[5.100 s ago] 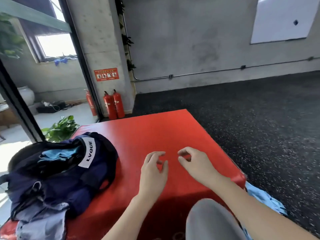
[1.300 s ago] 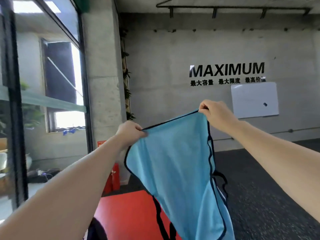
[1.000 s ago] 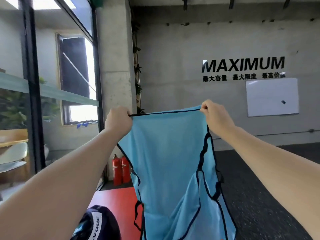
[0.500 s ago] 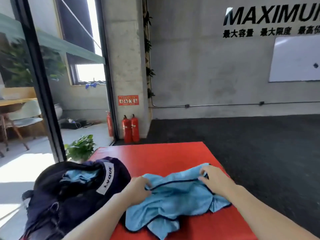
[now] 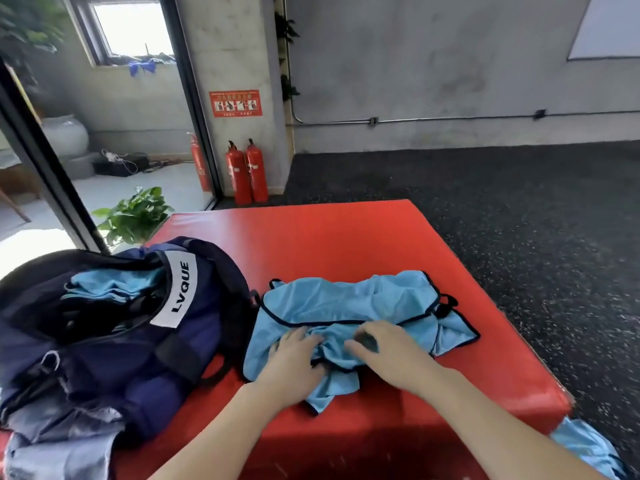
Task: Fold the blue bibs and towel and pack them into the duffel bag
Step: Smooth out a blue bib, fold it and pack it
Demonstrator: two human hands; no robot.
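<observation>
A light blue bib (image 5: 349, 303) with dark trim lies crumpled on the red mat (image 5: 339, 237). My left hand (image 5: 294, 362) and my right hand (image 5: 391, 348) both rest on its near, bunched edge, fingers spread and pressing the cloth. The navy duffel bag (image 5: 121, 334) with a white LVQUE strap sits open at the left of the mat, with folded blue cloth (image 5: 110, 284) inside it. More blue cloth (image 5: 585, 448) lies on the floor at the lower right, beside the mat.
Grey-blue fabric (image 5: 59, 452) lies under the bag at the near left. Two red fire extinguishers (image 5: 247, 171) stand by a concrete pillar beyond the mat, and a potted plant (image 5: 135, 213) is at the far left. Dark speckled flooring (image 5: 519, 209) surrounds the mat.
The bib, held up stretched between both hands a second ago, came down onto the mat. Both hands moved from its far corners to its near bunched edge.
</observation>
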